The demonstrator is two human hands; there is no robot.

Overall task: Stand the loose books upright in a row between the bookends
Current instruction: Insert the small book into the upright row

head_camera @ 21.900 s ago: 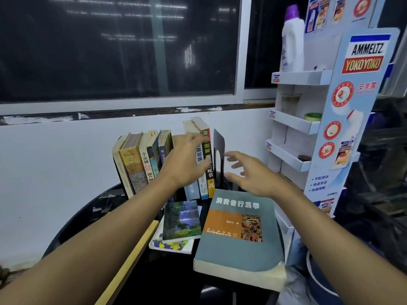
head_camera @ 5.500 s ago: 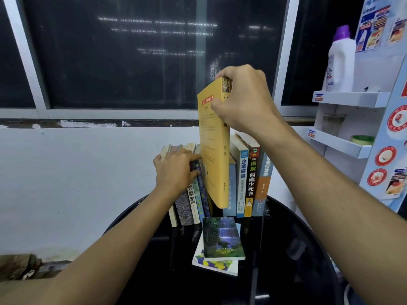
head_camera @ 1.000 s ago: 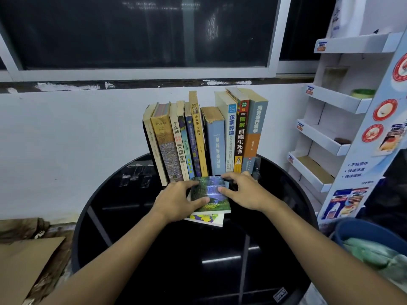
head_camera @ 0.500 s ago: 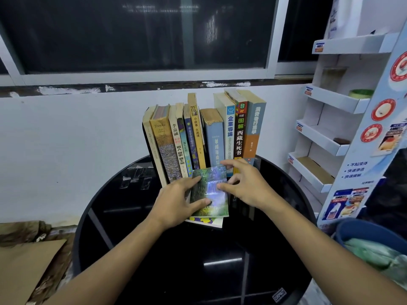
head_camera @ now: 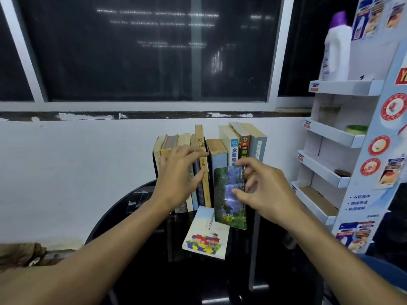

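A wide window fills the upper view, its glass dark and catching faint streaks of reflected strip light, set in a pale frame. Below runs a dark sill with flaking paint, then a plain white wall. A round, glossy black counter stands against the wall. To the right rises a white cardboard display rack with stepped shelves and printed side panels; a white bottle with a purple cap stands on its top shelf. Crumpled brown material lies low at the left.
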